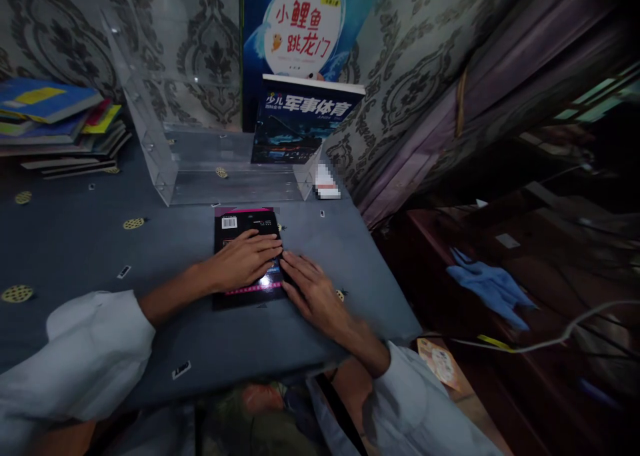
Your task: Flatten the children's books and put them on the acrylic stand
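Note:
A dark book (240, 299) with a barcode and pink bands lies flat on the grey table cover, its barcode corner away from me. Across its middle rests my left hand (249, 259), palm down with the fingers stretched out. My right hand (311, 289) is at the book's right edge, fingers extended and the fingertips touching that edge. Neither hand is wrapped round anything. Behind the book stands a clear acrylic rack (230, 186), which holds a dark blue book (295, 126) upright at its right side. A taller blue picture book (305, 36) stands behind that one.
Stacked books (55, 119) lie at the table's far left. A small white item (327, 181) is beside the rack's right end. Past the right edge of the table (390, 283) are a blue cloth (490, 286), a pale cable (565, 336) and dark furniture. A patterned curtain hangs behind.

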A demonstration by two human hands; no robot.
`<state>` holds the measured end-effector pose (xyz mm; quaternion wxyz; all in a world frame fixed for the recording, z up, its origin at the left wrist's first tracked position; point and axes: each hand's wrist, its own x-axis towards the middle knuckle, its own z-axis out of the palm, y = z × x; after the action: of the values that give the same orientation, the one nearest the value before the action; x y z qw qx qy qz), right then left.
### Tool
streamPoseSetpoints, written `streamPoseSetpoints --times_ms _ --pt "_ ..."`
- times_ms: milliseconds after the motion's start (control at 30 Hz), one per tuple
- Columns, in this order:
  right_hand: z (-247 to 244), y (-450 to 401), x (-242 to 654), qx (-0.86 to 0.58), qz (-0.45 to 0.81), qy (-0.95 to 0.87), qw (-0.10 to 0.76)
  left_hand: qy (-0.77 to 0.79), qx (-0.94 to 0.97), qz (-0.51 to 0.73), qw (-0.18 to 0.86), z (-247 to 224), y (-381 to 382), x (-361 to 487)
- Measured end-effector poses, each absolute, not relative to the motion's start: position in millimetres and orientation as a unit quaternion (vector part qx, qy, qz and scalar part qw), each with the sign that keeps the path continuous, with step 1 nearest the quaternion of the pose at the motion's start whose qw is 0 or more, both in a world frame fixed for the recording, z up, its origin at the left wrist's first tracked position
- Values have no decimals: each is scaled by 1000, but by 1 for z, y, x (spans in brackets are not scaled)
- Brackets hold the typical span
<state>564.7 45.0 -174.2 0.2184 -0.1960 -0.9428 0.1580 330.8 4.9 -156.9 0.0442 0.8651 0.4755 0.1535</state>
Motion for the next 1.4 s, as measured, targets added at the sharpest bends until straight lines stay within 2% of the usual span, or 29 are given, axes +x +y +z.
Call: streamPoseSetpoints --times_ms 300,800,1100,1400 --pt "-173 24 579 -187 155 -940 239 464 869 165 55 -159 -15 340" --pt "-166 1 592 -166 128 -932 296 448 881 149 14 -163 -50 358" --pt "-168 0 595 -152 127 -925 324 459 874 156 35 -169 -69 364" --pt "-162 3 593 -161 138 -926 312 500 854 145 -10 -168 -82 341"
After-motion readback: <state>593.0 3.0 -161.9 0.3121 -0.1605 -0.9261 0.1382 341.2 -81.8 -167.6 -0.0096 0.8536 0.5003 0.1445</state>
